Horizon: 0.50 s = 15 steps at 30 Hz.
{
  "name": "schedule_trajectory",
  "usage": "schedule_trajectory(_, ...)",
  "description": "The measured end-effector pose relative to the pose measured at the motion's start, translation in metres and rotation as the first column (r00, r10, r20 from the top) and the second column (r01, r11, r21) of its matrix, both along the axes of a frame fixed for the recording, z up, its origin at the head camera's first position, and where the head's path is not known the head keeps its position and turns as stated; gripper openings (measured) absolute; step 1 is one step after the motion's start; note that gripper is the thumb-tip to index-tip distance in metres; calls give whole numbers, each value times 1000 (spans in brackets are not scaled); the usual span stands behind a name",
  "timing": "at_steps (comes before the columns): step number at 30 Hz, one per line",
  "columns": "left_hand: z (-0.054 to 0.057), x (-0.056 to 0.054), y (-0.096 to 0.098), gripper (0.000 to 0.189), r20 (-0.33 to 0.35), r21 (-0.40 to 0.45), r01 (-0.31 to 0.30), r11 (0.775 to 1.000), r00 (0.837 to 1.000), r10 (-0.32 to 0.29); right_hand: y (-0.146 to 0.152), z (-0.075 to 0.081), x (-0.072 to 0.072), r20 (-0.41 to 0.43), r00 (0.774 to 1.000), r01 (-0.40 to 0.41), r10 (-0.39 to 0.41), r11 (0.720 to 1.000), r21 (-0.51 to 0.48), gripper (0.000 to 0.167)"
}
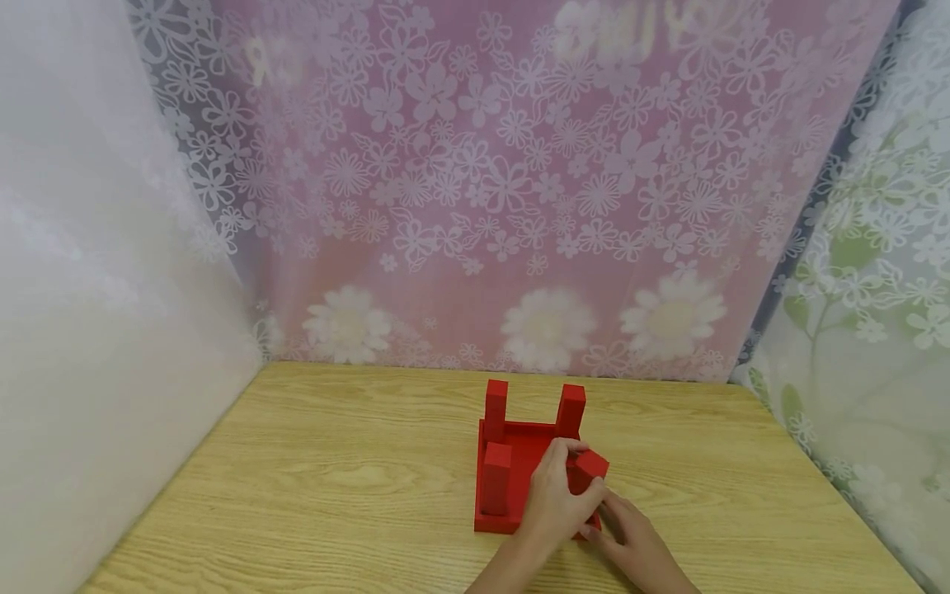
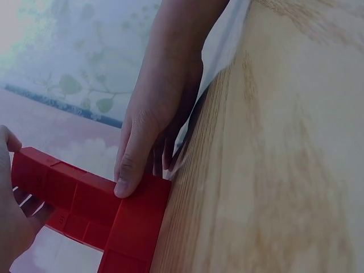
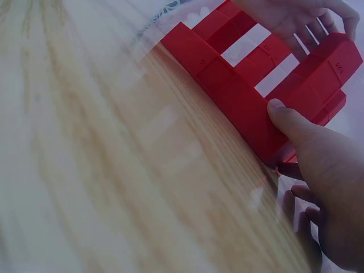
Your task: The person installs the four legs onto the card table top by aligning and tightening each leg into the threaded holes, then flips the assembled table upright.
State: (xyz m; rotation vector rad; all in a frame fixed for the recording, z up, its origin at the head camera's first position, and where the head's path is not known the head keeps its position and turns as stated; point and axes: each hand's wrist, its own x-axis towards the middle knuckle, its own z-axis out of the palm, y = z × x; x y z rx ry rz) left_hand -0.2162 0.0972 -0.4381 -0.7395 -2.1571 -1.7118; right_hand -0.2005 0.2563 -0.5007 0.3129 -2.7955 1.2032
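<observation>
A shallow red tray-like frame (image 1: 491, 524) lies on the table, with an upright square post at each corner. The front left post (image 1: 496, 483), back left post (image 1: 496, 410) and back right post (image 1: 571, 410) stand free of the hands. My left hand (image 1: 551, 505) reaches across the frame and grips the front right post (image 1: 592, 464) near its top, thumb and fingers on opposite sides. Low at that same corner, my right hand (image 1: 640, 540) pinches the frame, its thumb (image 3: 290, 120) on the side wall and the other fingers by the bottom edge.
The wood-grain table (image 1: 334, 478) extends around the frame on all sides. A pink flowered sheet (image 1: 475, 206) hangs behind it, a white sheet (image 1: 111, 289) on the left and a leafy patterned sheet (image 1: 876, 330) on the right.
</observation>
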Motion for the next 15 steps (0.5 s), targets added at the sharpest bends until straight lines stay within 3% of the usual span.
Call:
schedule_trajectory(9,-1,-2,0,33,-53,-102,7,995,999,-13,-1,-1,0,-7,1000,1,-1,1000,-6,67)
schedule_trajectory(15,-1,0,0,34,-39,-61,-25,998,999,23,-1,1,2,2,1000,15,-15,1000,18,69)
